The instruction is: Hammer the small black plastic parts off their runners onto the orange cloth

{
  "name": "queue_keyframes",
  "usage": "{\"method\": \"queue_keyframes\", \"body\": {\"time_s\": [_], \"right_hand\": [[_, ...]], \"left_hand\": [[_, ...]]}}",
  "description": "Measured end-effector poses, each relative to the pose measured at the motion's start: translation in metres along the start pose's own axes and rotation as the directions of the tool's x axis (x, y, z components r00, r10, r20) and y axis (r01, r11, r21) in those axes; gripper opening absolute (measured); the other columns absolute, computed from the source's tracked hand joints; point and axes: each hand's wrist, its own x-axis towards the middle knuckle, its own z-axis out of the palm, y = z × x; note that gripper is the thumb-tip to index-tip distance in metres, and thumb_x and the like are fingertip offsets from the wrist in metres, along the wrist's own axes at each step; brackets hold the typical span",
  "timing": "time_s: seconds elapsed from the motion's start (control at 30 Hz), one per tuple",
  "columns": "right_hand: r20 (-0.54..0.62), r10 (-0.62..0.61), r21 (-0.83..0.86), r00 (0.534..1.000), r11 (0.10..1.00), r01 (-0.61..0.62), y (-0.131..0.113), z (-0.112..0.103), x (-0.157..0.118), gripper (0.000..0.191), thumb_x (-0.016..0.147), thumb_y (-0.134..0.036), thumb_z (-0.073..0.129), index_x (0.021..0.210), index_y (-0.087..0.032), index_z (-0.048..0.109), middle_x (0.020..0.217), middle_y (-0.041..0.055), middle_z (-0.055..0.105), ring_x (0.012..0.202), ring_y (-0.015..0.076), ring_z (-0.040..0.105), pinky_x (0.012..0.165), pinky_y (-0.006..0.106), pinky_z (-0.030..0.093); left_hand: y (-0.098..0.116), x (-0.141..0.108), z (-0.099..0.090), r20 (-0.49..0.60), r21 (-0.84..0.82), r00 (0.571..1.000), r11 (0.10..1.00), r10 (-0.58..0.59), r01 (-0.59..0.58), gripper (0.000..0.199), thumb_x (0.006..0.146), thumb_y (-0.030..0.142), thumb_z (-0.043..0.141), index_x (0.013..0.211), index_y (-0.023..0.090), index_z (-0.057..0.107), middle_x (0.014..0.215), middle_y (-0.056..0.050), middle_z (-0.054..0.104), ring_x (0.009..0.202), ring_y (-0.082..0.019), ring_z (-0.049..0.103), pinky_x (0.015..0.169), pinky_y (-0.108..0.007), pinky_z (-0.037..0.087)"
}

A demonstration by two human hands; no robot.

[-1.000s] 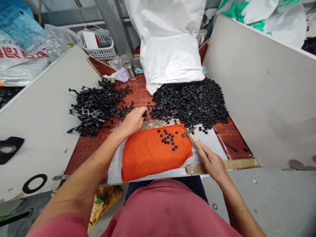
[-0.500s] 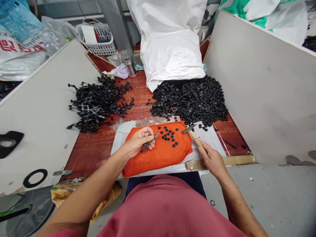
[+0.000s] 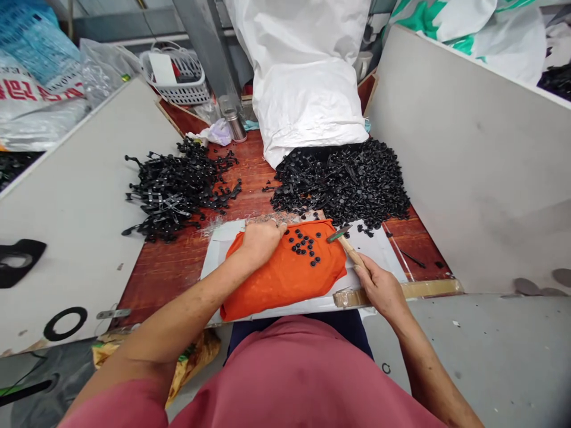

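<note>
My left hand (image 3: 264, 242) is closed at the far left edge of an orange cloth pad (image 3: 272, 288). A bit of a black plastic piece (image 3: 279, 225) shows at its fingertips, and the palm hides the rest. Several small round black caps (image 3: 304, 245) lie on the pad just right of these fingers. My right hand (image 3: 382, 284) grips the wooden handle of a hammer (image 3: 352, 252). The hammer's narrow, partly green metal head (image 3: 339, 233) hovers over or rests on the pad's right edge; I cannot tell which.
Behind the pad on the red-brown table (image 3: 250, 160) lie a heap of black strip-like parts (image 3: 176, 184) at left and a larger heap of small black parts (image 3: 357, 184) at right, under a white sack (image 3: 316, 107). Grey side panels (image 3: 464, 160) flank the table. A steel flask (image 3: 236, 126) stands behind.
My left hand has moved up and turned over, back side up, to the pad's far edge; the black strip it held is now mostly hidden. My right hand and the hammer are nearly unchanged.
</note>
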Motion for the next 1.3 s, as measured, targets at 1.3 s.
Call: {"method": "queue_keyframes", "body": {"time_s": [1.3], "right_hand": [[-0.007,-0.01,0.018,1.0,1.0,0.01,-0.001,0.002,-0.004,0.045,0.103,-0.043,0.046,0.145,-0.035,0.06,0.115,0.0032,0.08,0.1,0.0268,0.075,0.076,0.03,0.053]], "left_hand": [[0.037,-0.024,-0.004,0.034,-0.005,0.979,0.98,0.201,-0.201,0.031,0.098,0.019,0.047,0.099,0.019,0.078,0.081,-0.013,0.075,0.077,-0.028,0.07,0.067,-0.037,0.041]]}}
